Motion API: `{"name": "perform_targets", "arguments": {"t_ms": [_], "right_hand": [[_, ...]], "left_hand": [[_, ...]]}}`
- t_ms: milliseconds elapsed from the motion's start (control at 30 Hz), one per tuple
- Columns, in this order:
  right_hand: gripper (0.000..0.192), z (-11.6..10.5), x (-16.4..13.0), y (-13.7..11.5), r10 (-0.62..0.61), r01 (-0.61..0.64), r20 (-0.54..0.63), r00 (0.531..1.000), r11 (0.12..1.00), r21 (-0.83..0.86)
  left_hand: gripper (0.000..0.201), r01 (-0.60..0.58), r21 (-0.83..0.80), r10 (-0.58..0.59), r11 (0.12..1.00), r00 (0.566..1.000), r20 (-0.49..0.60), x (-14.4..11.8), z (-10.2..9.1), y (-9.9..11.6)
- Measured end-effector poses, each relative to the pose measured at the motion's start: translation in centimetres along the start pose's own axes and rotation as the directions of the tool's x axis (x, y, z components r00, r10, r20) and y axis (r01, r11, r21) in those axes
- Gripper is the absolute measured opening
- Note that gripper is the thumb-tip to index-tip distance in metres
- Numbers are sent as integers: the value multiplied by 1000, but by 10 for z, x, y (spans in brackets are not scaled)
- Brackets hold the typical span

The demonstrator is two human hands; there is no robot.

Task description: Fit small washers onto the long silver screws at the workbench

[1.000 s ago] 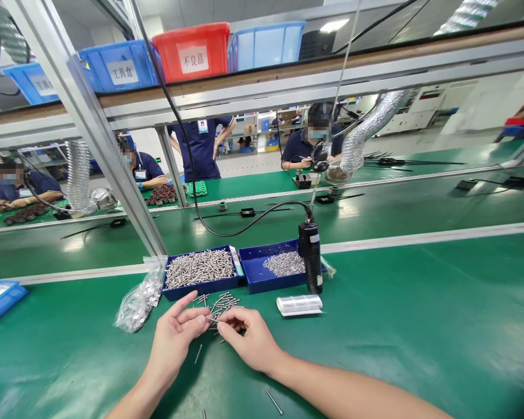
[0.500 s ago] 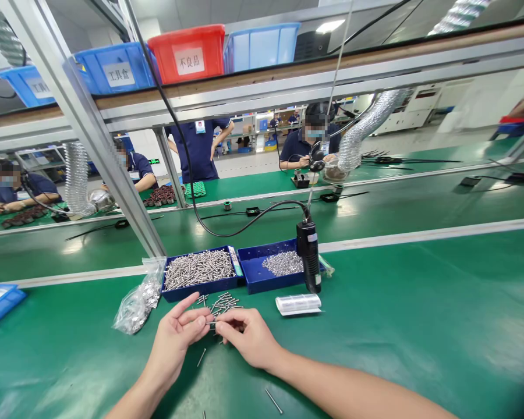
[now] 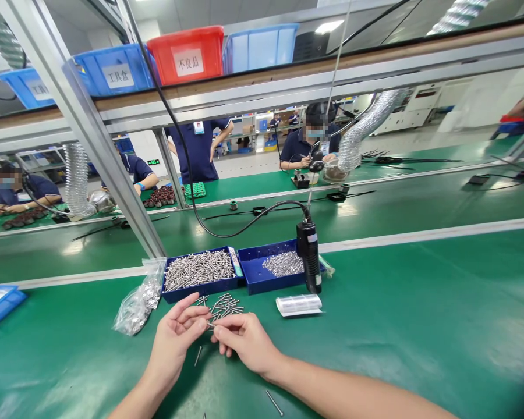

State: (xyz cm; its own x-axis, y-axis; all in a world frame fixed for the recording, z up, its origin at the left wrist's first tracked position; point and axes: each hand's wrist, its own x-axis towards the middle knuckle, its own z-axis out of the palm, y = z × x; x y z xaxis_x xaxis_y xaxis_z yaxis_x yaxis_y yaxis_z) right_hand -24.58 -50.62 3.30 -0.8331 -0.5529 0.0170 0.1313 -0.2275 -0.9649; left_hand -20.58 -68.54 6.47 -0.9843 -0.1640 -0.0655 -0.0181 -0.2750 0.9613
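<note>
Above the green tabletop (image 3: 375, 326), near the loose screws (image 3: 227, 306), pinches a slender metal screw (image 3: 211, 325) between the fingertips of left hand (image 3: 172, 337) and right hand (image 3: 250, 344). Has a blue screw tray (image 3: 205, 289), a blue small-parts tray (image 3: 253, 270) and a black electric screwdriver (image 3: 308, 259) beyond.

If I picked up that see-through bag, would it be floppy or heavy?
The clear, crinkled plastic bag would probably flop, since its thin sides crease. It may feel heavy for its size, because small silvery metal-looking pieces lie inside. They look loose, so they'd likely slide about.
</note>
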Motion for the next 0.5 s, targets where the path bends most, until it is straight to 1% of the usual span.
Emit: {"name": "perform_targets", "arguments": {"t_ms": [100,233,300,333,367,400,433,467,500], "right_hand": [[46,-1,2,2,17,-17,-10,1000,1000,-4],[43,-3,4,2,14,-14,5,1000,999,-41],[39,-3,1,-1,22,-19,22,1000,990,-141],[35,-3,-1,-3,1,8,36,999,969,-246],[30,-4,-4,-4,-41,65,69,997,922,-381],[27,-4,-7,-6,-92,146,127,988,838,-526],[28,-4,-11,-7,-138,238,202,970,720,-651],[30,-5,-14,-8,-164,327,286,944,587,-740],[33,-5,-18,-7,-165,396,362,917,465,-791]], "left_hand": [[63,-48,125,50,991,999,-15,1,-2,-3],[59,-119,260,114,958,993,34,-1,-3,-3],[53,-174,372,160,912,985,70,-2,-6,1],[51,-187,431,164,883,982,90,-2,-8,4],[49,-187,486,154,854,982,108,-1,-11,6],[47,-177,535,132,826,984,122,1,-16,9],[45,-161,580,103,799,986,132,4,-21,11],[43,-144,624,72,768,988,139,7,-27,12],[39,-133,672,51,729,989,141,10,-33,12]]}}
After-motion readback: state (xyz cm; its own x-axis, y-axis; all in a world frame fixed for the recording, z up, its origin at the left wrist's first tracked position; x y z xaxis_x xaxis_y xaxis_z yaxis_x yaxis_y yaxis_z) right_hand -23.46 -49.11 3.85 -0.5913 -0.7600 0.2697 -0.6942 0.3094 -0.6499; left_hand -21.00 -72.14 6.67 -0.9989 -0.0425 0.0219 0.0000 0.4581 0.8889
